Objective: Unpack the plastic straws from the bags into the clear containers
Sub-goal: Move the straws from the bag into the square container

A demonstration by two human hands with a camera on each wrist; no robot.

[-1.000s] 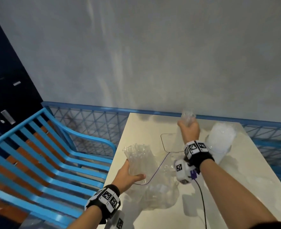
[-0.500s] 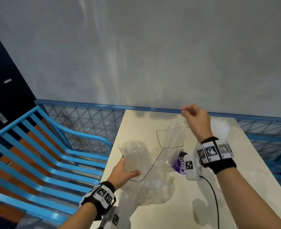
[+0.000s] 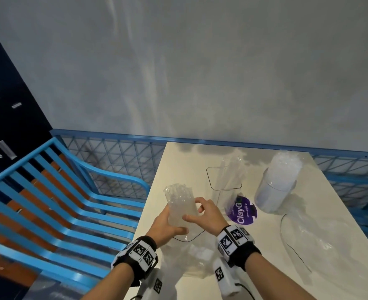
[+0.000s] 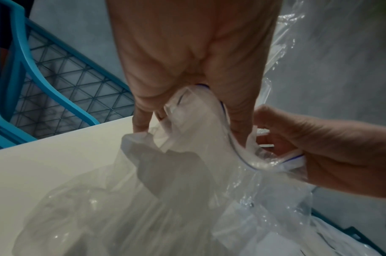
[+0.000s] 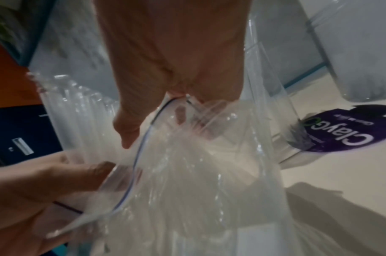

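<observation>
Left hand (image 4: 194, 57): it fills the top of the picture, and its fingers (image 4: 141, 121) point down.
Bag (image 4: 165, 199): a clear, crinkly plastic bag lies on the table.
Bag rim (image 4: 238, 149): the open top edge has a thin blue line and curves between the two hands.
Left grip: the left fingers and thumb pinch the rim near the top.
Right hand (image 4: 332, 152): it comes in from the right side and pinches the other end of the rim.
Table (image 4: 45, 164): white and smooth, under the bag.
Chair (image 4: 18, 72): bright blue, at the left, past the table edge.
Mesh (image 4: 62, 86): a dark wire grid behind the chair.
Wall (image 4: 340, 86): grey, behind everything.
</observation>
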